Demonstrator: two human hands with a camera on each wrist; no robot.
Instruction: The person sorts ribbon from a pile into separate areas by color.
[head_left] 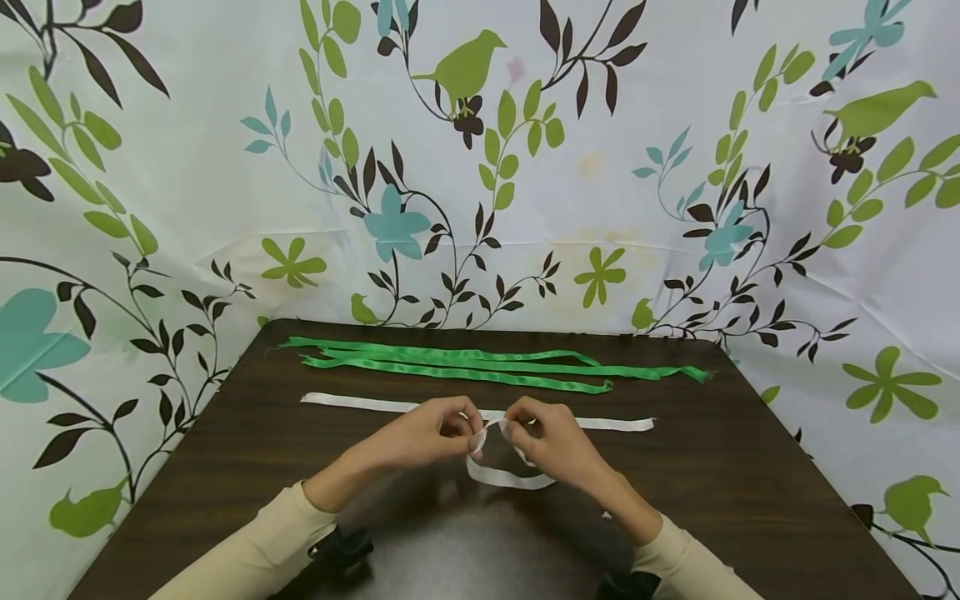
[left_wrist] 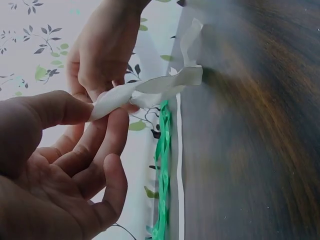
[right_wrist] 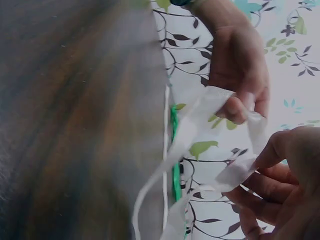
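Observation:
A white ribbon hangs in a loop between my two hands, above the table's middle. My left hand pinches it between thumb and forefinger; the left wrist view shows the ribbon twisting away from that pinch, with the other fingers loosely bent below. Facing it, my right hand pinches another part of the ribbon with thumb and fingertips. In the right wrist view the ribbon trails down toward the tabletop. Behind the hands a second white ribbon lies straight across the table, its middle partly hidden by the fingers.
Several green ribbons lie side by side near the back edge of the dark wooden table. A white cloth printed with birds and leaves hangs behind the table and along its sides.

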